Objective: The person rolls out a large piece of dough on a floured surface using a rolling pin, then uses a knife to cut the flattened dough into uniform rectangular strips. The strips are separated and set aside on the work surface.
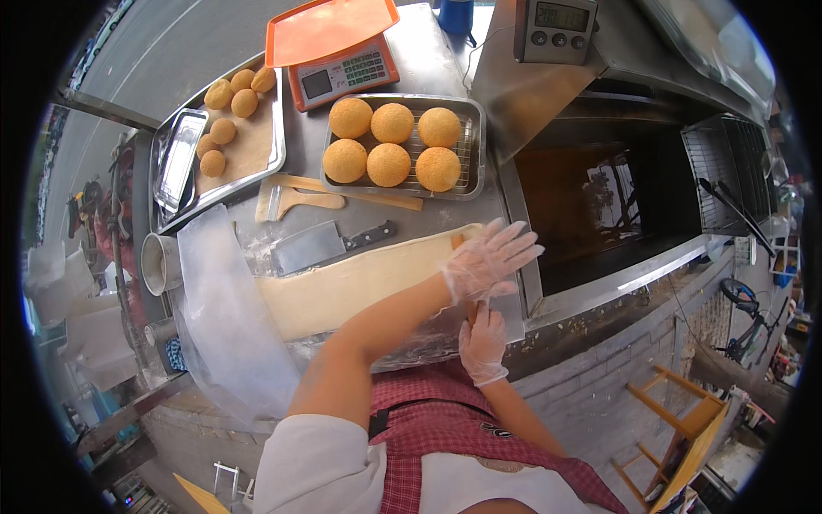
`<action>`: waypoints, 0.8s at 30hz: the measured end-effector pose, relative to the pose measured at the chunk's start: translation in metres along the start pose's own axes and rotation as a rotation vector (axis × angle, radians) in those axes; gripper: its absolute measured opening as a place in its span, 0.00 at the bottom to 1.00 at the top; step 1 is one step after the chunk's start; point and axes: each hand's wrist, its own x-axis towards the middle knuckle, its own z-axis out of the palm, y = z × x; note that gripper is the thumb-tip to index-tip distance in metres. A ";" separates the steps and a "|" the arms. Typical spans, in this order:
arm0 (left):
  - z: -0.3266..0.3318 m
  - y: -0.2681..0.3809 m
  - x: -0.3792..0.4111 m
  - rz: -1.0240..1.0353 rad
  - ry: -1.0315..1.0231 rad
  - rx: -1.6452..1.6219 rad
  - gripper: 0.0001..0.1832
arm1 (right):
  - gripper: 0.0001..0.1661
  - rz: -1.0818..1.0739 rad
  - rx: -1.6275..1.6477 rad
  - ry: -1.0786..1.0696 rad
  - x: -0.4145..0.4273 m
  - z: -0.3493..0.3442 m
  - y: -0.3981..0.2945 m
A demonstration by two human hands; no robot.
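A long flat strip of pale dough (347, 289) stretches across the steel worktop. At its right end lies a thin wooden rolling pin (473, 313), largely hidden by my hands. My left hand (491, 257), in a clear plastic glove, is spread flat over the pin's middle with the fingers apart and pointing right. Closer to my body, my gloved right hand (485, 347) grips the pin's near end. A cleaver (311, 247) with a black handle rests along the dough's far edge.
Beyond the dough are a flat brush (295, 200), a wooden stick (379, 196), a rack tray (478, 154) of round fried balls and an orange scale (343, 70). Another ball tray (279, 141) and a plastic sheet (225, 315) lie left. An oil-filled fryer (571, 212) adjoins the right.
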 end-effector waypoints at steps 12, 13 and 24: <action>-0.041 -0.009 -0.174 -0.252 0.122 0.039 0.43 | 0.55 -0.257 0.102 -0.281 -0.031 0.044 -0.101; -0.047 -0.004 -0.196 -0.239 0.169 0.048 0.44 | 0.55 -0.283 0.095 -0.297 -0.033 0.050 -0.108; -0.130 -0.063 -0.365 -0.472 0.177 0.297 0.19 | 0.21 -0.563 0.305 -0.403 0.134 -0.001 -0.177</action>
